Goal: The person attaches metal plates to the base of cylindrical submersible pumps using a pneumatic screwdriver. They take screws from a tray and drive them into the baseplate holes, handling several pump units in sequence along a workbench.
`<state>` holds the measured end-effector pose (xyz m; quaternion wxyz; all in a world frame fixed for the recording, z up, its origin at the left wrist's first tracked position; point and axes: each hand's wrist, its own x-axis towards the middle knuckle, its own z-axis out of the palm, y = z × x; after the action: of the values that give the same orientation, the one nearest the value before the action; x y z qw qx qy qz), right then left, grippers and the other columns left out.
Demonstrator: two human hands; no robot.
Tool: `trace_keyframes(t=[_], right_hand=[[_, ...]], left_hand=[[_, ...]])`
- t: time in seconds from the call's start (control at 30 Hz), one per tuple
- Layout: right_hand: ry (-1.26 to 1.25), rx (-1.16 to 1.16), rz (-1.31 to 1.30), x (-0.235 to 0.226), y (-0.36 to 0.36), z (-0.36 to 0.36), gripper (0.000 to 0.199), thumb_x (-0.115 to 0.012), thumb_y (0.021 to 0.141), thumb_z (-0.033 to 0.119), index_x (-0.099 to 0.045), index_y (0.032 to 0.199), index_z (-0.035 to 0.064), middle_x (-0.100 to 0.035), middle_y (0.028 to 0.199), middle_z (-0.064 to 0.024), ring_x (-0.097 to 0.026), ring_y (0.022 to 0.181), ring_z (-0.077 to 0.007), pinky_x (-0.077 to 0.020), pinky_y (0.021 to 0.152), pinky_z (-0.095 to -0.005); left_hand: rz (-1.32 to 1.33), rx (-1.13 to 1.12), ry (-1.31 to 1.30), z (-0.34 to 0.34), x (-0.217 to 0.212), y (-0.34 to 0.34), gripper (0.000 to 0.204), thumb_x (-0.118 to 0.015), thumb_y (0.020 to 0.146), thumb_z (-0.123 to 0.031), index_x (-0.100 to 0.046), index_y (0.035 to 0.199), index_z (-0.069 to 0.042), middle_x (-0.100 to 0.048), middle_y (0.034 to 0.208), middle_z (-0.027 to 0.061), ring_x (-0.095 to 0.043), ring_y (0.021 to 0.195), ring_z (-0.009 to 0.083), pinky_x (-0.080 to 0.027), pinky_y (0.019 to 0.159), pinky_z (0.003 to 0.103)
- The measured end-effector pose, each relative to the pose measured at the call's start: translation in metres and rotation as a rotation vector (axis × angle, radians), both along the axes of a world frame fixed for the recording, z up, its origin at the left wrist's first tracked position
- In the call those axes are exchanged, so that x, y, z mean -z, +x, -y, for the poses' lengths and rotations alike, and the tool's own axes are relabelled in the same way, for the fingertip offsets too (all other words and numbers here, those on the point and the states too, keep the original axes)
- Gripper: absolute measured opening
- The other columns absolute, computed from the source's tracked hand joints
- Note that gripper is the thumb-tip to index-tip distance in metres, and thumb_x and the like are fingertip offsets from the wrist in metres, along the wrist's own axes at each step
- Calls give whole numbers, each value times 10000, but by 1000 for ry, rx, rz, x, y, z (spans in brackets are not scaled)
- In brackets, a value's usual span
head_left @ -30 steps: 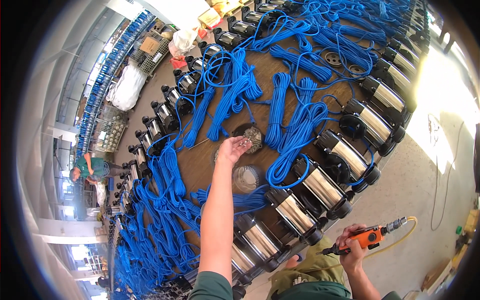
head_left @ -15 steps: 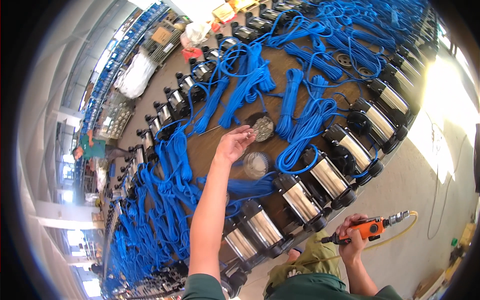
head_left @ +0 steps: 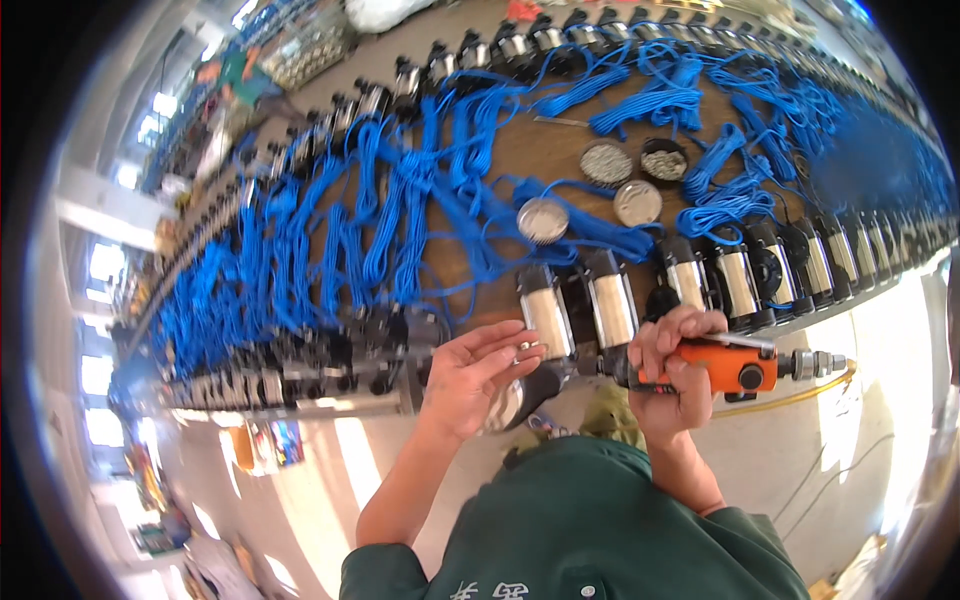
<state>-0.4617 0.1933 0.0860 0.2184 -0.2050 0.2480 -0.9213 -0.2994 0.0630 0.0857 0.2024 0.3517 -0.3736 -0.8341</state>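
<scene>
- Head view: left hand (head_left: 478, 375) open, palm up, small silver screw (head_left: 523, 349) resting at the fingertips, just in front of a steel pump body (head_left: 548, 322) at the bench edge.
- Right hand (head_left: 677, 372) clenched round an orange pneumatic screwdriver (head_left: 735, 366), bit aimed at the same pump.
- Risk: screw lies loose and could roll off the palm; yellow air hose (head_left: 800, 398) may tug the driver off line.
- Blue cables (head_left: 400, 220) and round tins (head_left: 605, 162) crowd the bench.

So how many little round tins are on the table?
4. One tin sits among the blue cords, one right of it, and two behind: a silvery one and a dark one. Cords may hide more.
</scene>
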Motion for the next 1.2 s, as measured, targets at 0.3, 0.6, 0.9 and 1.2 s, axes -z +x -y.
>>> trace_keyframes(t=[0.3,0.6,0.9,1.2], right_hand=[[110,-111,-199,-5,98,37,293,-480,712,14,-451,1004,14,-495,850,-140,-464,552,-153,-461,582,-335],[204,-169,-399,-3,123,39,299,-551,722,16,-476,1011,4,-521,845,-128,-489,531,-154,-458,589,-322],[361,-183,-527,4,103,50,308,-490,706,-125,-462,983,6,-534,840,-134,-519,620,-153,-470,585,-283],[417,-241,-473,11,93,61,304,-492,728,-127,-487,996,17,-581,821,-104,-556,652,-128,-474,588,-261]], left_hand=[[-101,-94,-94,-20,19,99,297,-514,879,67,-533,1169,130,-612,1140,244,-647,1003,286,-548,888,361],[-54,-15,-174,-14,27,115,250,-495,880,75,-572,1112,123,-646,1078,207,-673,928,240,-558,831,302],[76,348,-251,32,38,58,210,-460,809,87,-599,963,110,-653,862,154,-688,731,211,-574,650,280],[107,360,-221,42,44,52,198,-462,815,75,-602,954,95,-652,845,147,-658,667,182,-523,550,263]])
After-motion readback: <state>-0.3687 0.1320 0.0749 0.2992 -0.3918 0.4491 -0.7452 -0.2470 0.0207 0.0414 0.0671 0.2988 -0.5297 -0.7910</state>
